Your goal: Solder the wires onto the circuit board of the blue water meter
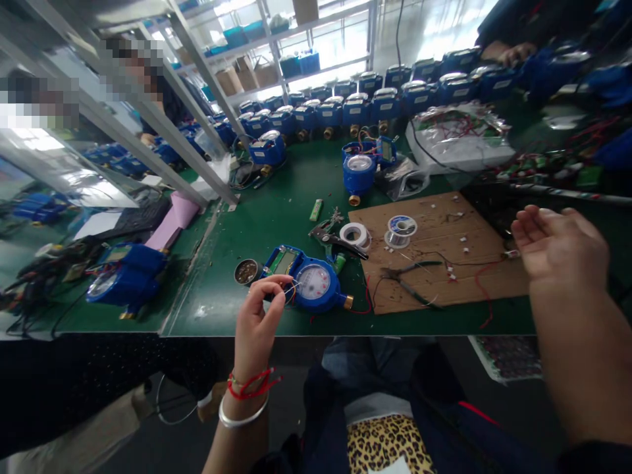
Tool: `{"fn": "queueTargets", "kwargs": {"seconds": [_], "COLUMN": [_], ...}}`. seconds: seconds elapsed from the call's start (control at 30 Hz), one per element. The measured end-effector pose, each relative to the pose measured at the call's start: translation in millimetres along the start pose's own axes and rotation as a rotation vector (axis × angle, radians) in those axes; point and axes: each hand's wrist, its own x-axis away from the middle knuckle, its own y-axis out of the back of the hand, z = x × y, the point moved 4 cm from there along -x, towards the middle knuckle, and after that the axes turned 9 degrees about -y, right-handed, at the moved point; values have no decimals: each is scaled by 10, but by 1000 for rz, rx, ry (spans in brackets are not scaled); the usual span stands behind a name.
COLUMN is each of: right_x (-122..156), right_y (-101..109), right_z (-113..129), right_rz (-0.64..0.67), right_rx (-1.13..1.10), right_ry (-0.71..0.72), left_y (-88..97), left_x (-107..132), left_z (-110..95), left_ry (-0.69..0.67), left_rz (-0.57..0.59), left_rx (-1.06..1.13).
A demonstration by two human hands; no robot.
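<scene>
Leopard-print fabric (385, 444) covers the lap of the seated person, directly below the front edge of the green bench (276, 210).

1. Left hand (259, 316): raised from below the bench edge, red cord and a metal bangle at the wrist. Thumb and forefinger are pressed together, pinching the thin wires (292, 289) that lead from the water meter (316, 283). The pinch probably keeps the loose ends steady and clear of the housing.
2. Right hand (560, 247): held above the right end of the cardboard sheet (434, 263), fingers loosely spread and slightly curled, nothing visible in it.
3. Water meter: lies on the bench near the front edge, just behind the left hand. The dial faces up. Its long axis runs left to right along the bench edge, with a brass fitting pointing right. A small round tin (247, 271) sits at its left end.
4. The cardboard sheet carries pliers (407, 280) and a solder spool (401, 228); it appears to serve as a work mat protecting the bench.
5. A row of blue meters (375, 99) stands along the far edge.
</scene>
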Motion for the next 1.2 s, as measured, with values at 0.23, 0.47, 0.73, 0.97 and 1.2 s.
{"fn": "queueTargets", "kwargs": {"seconds": [0.23, 0.47, 0.73, 0.97, 1.2], "right_x": [-377, -494, -578, -575, -550], "right_y": [-117, -202, -204, -74, 31], "right_z": [-61, -90, -45, 37, 92], "right_rz": [34, 56, -24, -95, -107], "right_rx": [146, 231, 348, 466, 535], "right_ry": [15, 60, 96, 160, 265], "left_y": [4, 25, -11, -37, -42], "left_x": [8, 15, -1, 11, 1], "left_z": [4, 76, -13, -16, -14], "left_ry": [31, 71, 45, 53, 17], "left_rz": [-14, -30, -31, -73, -75], "left_rx": [-45, -88, -121, -65, -69]}}
